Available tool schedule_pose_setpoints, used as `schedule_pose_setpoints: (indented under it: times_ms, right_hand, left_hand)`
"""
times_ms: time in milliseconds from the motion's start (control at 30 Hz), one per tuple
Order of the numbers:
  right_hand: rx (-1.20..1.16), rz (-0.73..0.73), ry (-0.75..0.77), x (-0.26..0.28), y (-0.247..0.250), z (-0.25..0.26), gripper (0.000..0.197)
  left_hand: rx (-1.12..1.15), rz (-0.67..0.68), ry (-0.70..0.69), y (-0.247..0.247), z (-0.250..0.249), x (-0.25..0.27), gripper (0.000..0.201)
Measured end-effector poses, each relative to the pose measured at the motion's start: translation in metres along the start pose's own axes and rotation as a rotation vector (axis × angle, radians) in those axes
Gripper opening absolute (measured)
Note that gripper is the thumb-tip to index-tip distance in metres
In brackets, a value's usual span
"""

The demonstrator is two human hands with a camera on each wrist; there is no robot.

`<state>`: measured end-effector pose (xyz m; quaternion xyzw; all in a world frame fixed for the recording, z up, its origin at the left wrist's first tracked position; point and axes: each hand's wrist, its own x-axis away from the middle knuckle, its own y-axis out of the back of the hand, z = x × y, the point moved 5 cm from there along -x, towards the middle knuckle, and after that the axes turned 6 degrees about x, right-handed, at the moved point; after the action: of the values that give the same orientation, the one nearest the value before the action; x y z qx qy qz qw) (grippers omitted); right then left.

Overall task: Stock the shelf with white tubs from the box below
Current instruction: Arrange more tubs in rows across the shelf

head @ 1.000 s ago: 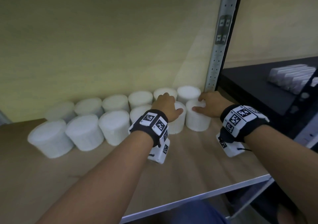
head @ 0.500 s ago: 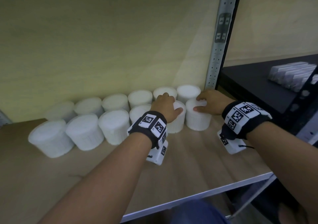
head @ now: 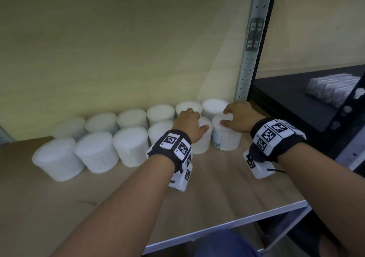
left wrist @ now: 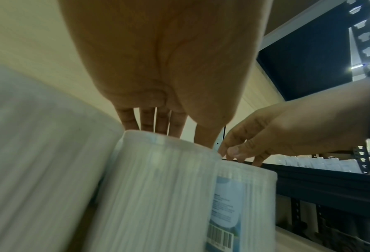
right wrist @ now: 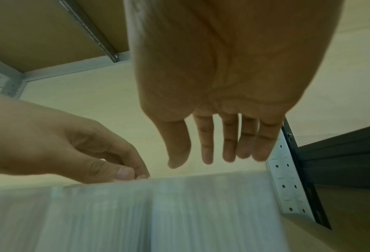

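White tubs stand in two rows at the back of a wooden shelf (head: 217, 197). My left hand (head: 189, 122) reaches down over the front-row tub (head: 203, 144) second from the right, fingers behind its lid and thumb on the lid's right edge, gripping it from above. My right hand (head: 237, 118) lies over the rightmost front tub (head: 227, 140), which shows a blue label. In the right wrist view the right hand's fingers (right wrist: 229, 145) hang straight just above that tub (right wrist: 201, 213). The left wrist view shows the left hand's fingers (left wrist: 149, 119) at the lid of its tub (left wrist: 158, 187).
More tubs fill the back row (head: 132, 118) and the front row's left end (head: 57, 158). A perforated grey upright (head: 248, 69) stands right beside my right hand. Beyond it lies a dark shelf (head: 296, 102) with wrapped packs (head: 335, 87). Bare wood runs to the shelf's front edge.
Both hands stay on the same two front tubs. The right hand has slid slightly back over its tub and its fingers have loosened.
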<state>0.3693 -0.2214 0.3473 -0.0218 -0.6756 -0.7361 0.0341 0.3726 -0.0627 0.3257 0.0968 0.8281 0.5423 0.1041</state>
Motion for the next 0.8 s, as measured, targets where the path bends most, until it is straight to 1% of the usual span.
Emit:
schedule_pose_setpoints:
  times_ms: [100, 333, 600, 800]
  right_hand:
    - [0.024, 0.056, -0.014, 0.001, -0.0053, -0.0011, 0.058]
    - [0.036, 0.046, -0.004, 0.0034, -0.0048, 0.0003, 0.058]
    - [-0.035, 0.059, 0.018, 0.0034, -0.0043, 0.0011, 0.051]
    - [-0.131, 0.07, 0.054, 0.0034, -0.0038, -0.0014, 0.039]
  left_hand:
    - [0.008, -0.004, 0.003, -0.0008, 0.0003, 0.0002, 0.053]
    - [0.002, -0.004, -0.001, -0.002, 0.0001, -0.0002, 0.052]
    - [0.009, -0.015, -0.005, -0.0021, 0.0005, 0.001, 0.052]
    - [0.02, -0.015, -0.002, -0.003, 0.0007, 0.0016, 0.052]
